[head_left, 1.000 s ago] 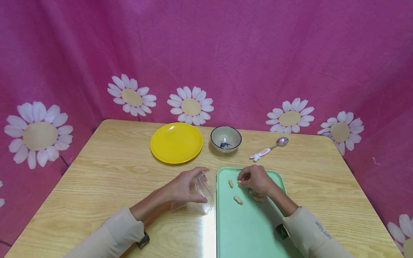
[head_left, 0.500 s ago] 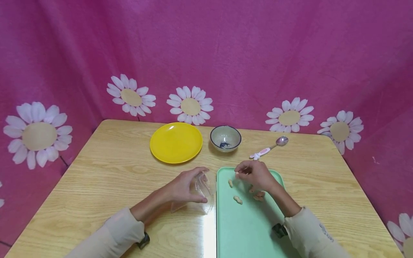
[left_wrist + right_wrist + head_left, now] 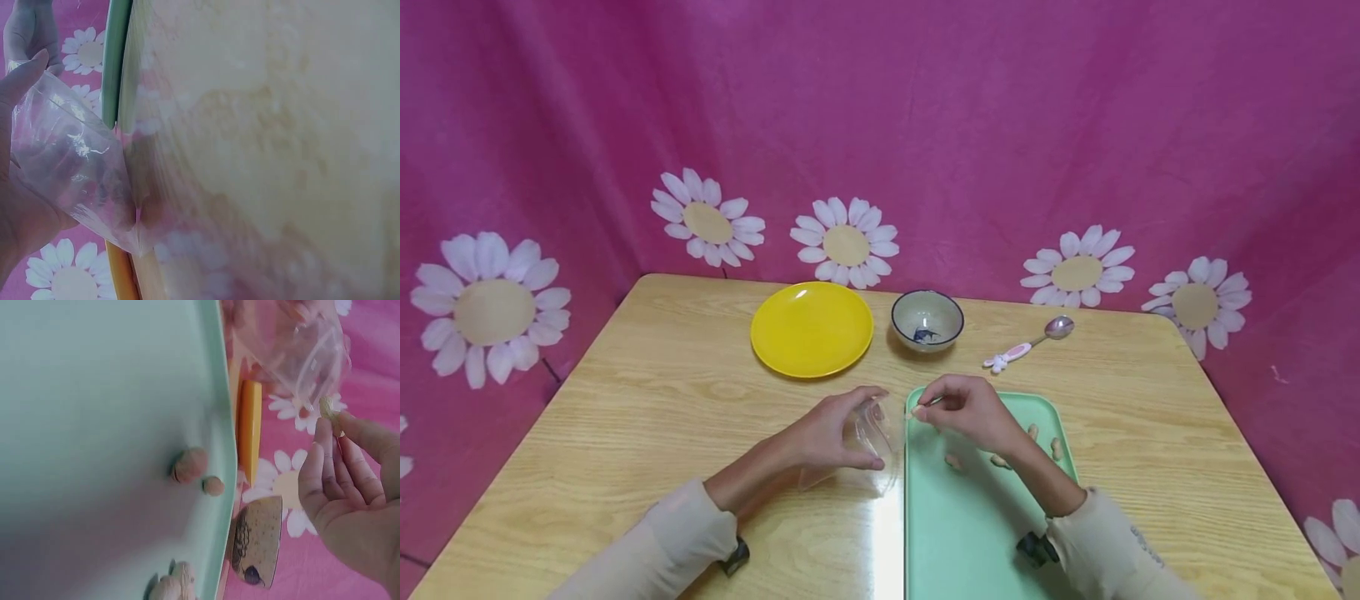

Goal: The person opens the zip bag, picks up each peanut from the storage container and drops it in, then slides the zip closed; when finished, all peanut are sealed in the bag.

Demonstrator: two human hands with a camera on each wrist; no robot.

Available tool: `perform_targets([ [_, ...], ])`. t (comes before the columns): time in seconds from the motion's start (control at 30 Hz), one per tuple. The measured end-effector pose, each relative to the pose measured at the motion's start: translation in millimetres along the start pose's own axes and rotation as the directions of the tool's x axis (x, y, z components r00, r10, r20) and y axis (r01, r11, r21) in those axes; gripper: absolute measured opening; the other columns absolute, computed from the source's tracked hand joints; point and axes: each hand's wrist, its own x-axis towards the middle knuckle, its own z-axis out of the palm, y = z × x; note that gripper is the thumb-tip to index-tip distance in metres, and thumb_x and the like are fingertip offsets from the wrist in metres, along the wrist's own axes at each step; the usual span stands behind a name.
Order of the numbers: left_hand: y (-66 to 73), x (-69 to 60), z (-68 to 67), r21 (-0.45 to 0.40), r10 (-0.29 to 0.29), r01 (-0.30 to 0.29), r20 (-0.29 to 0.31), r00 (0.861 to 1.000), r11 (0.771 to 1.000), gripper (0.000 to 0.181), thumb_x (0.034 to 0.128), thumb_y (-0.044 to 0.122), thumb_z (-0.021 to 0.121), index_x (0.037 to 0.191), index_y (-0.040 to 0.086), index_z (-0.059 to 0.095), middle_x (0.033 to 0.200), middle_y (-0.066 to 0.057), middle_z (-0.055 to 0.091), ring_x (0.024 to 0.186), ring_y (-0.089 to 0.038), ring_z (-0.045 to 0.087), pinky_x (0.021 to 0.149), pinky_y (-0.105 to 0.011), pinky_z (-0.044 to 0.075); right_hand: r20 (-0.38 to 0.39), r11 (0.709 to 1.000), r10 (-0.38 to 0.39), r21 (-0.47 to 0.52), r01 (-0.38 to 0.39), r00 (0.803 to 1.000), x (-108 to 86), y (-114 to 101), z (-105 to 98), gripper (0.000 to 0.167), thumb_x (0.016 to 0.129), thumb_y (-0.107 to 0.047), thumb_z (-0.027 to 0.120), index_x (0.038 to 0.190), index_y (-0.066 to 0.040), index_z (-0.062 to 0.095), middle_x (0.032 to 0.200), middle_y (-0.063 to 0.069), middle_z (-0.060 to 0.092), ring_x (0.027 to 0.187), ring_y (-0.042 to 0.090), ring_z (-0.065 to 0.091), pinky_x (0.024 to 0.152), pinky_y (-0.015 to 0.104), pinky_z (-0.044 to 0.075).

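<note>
My left hand [image 3: 831,433] holds a clear plastic bag [image 3: 876,437] by its mouth, the thumb and fingers spread apart around it. In the left wrist view the bag [image 3: 78,162] hangs from that hand, its inside blurred by reflections. Over the far left corner of the green tray [image 3: 955,533], my right hand [image 3: 973,412] pinches a peanut [image 3: 330,414] between thumb and fingertips, close to the bag's mouth but apart from it. Several unshelled peanuts [image 3: 953,462] lie on the tray, some partly hidden by the right forearm.
Beyond the hands stand a yellow plate [image 3: 812,329] and a small bowl [image 3: 927,312] with a dark rim. A spoon [image 3: 1018,350] with a pink and white rabbit handle lies behind the tray. The wooden table [image 3: 662,392] meets a pink flowered curtain [image 3: 925,125].
My right hand has lifted the peanut from the tray and carried it left towards the bag, uncovering other peanuts at the tray's right. The left hand and bag have stayed nearly still.
</note>
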Motion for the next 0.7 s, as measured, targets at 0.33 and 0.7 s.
perform_targets([
  [0.33,0.4,3.0,2.1,-0.007,0.024,-0.024,0.012,1.0,1.0,0.087,0.0702,0.033,0.084,0.142,0.017,0.038,0.134,-0.003,0.055,0.127,-0.02,0.047,0.111,-0.048,0.034,0.045,0.998,0.055,0.022,-0.056,0.998,-1.1,-8.0,13.3,0.017,0.081,-0.012,0.074,0.093,0.0,0.068,0.093,0.015,0.069,0.08,0.028,0.071,0.069,0.023,0.056],
  [0.7,0.0,2.6,2.6,0.001,0.03,-0.03,-0.001,1.0,1.0,0.087,0.0698,0.035,0.084,0.142,0.018,0.038,0.137,-0.004,0.053,0.129,-0.02,0.045,0.112,-0.046,0.034,0.058,1.0,-0.008,-0.005,0.008,0.998,0.7,-7.7,-0.5,0.018,0.084,-0.014,0.071,0.1,-0.005,0.07,0.098,0.014,0.071,0.086,0.024,0.069,0.073,0.026,0.056],
])
